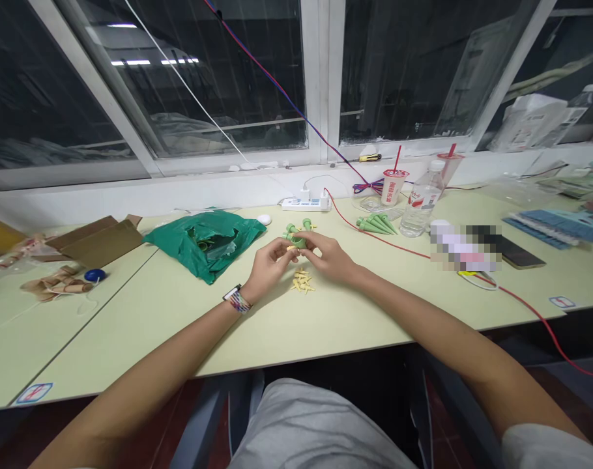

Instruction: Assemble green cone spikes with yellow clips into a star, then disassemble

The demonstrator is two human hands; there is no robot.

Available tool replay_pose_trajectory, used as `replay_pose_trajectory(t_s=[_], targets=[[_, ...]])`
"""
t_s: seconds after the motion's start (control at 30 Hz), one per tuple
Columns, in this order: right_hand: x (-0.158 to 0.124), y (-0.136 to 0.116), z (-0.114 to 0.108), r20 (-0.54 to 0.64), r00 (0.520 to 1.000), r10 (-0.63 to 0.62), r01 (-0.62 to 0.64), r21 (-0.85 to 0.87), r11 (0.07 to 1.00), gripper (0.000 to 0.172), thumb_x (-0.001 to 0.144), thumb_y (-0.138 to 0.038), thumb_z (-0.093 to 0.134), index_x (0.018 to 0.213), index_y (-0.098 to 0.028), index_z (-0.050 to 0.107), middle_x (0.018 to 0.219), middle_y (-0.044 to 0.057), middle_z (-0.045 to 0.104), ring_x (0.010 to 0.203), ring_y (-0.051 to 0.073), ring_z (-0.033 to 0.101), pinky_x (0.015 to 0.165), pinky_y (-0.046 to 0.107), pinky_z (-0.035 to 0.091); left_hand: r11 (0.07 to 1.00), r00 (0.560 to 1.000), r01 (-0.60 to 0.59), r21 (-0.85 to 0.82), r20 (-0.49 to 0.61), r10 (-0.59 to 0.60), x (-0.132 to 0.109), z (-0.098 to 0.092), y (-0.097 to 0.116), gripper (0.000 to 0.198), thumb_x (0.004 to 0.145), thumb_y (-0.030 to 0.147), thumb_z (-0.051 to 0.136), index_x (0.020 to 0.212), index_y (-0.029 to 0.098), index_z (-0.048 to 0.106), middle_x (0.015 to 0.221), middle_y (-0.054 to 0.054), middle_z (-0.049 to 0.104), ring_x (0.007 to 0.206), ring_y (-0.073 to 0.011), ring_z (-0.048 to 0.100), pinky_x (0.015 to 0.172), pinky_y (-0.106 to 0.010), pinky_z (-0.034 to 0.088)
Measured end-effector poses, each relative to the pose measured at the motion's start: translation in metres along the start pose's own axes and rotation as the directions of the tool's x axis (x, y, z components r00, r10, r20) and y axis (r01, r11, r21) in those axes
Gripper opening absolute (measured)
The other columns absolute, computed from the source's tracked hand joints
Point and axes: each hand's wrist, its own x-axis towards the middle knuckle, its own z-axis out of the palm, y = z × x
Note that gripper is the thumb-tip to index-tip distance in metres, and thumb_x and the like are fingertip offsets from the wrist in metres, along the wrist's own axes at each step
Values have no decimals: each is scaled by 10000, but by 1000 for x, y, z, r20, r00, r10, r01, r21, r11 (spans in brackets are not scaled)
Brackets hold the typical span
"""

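Pinching a short green ring (299, 242) from both sides, I have the fingers (283, 246) of the left hand (271, 262) and right hand (328, 255) closed on it, mid-table, with a small yellow peg (290, 247) showing at its left edge. Just below lies a heap of matte yellow plastic pegs (302, 281). Just beyond sit stubby green parts (296, 228), and further right a bundle of tapered green cones (377, 225). Around these I see a crumpled, glossy green bag (206, 244), a cardboard box (98, 241), a power strip (306, 204), a plastic water bottle (421, 202), a paper cup (393, 187) and a red cable (375, 238) running across the pale table (228, 326). The left forearm (150, 352) and right forearm (423, 312) reach in from the table edge, elbows wide, a woven band (238, 300) on the left wrist.
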Motion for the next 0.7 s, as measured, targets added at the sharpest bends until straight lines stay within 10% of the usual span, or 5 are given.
replay_pose_trajectory(t_s=[0.13,0.23,0.37,0.47,0.7], targets=[[7,5,9,63,959,275,-277,400,874,382,956,-448,726,1275,-269,618,838,-18,692,737,207,745,727,371,632,885,960,-274,377,47,277,2,-14,-5,199,1028,401,638,1019,237,751,1024,-113,790,989,-278,723,966,-456,552],[10,8,13,136,920,366,-380,533,756,487,888,-541,784,1237,-265,585,769,-34,664,673,227,741,636,375,628,880,960,-276,386,66,272,5,-17,-6,193,1011,399,660,1014,239,768,1009,-114,793,982,-285,720,977,-475,548],[5,6,3,53,983,173,-179,164,970,290,1009,-386,642,1261,-245,623,900,23,690,792,210,718,763,368,605,997,992,83,-4,97,-82,9,-11,-7,267,945,465,728,957,201,770,907,-100,792,873,-263,741,870,-436,591],[-1,7,-12,132,990,-48,81,-250,965,273,1077,-245,461,1257,-229,666,1088,106,721,961,234,692,893,381,558,882,927,351,-314,253,-278,12,-10,-12,297,869,468,764,817,178,726,763,-94,740,748,-244,718,791,-426,602],[-6,37,-42,-22,998,62,-65,-452,890,458,1053,-263,522,1503,-177,516,1169,123,746,973,238,712,880,342,543,995,993,96,0,71,-96,11,-18,-16,353,956,527,703,861,189,745,876,-70,740,850,-220,674,821,-358,551]])
